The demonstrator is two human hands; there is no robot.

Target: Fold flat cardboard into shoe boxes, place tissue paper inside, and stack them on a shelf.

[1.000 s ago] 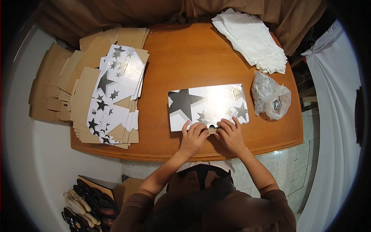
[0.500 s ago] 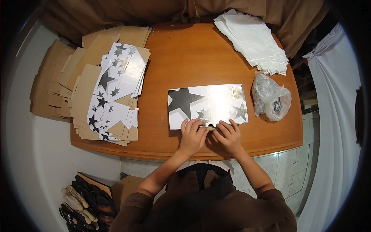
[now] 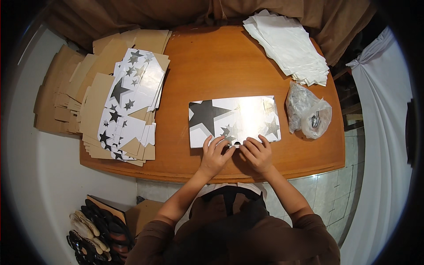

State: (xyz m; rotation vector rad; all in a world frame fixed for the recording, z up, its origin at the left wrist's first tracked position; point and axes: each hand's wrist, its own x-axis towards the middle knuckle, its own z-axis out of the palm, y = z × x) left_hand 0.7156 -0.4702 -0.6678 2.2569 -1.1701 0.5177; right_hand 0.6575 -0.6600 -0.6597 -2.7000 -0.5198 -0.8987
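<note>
Round orange-brown wooden counter (image 3: 212,66) over white tiled floor. Glossy white flat cardboard sheet printed with black stars (image 3: 234,120) lying flat at the near edge, pinned there by left hand (image 3: 215,155) and right hand (image 3: 257,154), fingers spread on its near edge. Stack of similar star-printed and brown cardboard blanks (image 3: 119,101) at left, within reach; crumpled clear plastic bag (image 3: 308,111) at right.

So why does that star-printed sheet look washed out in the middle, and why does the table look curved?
In the head view, overhead light glares off the glossy star-printed sheet, bleaching its centre; the fisheye lens bows the table edges and darkens the corners. Both hands, left hand and right hand, look sharp.
</note>
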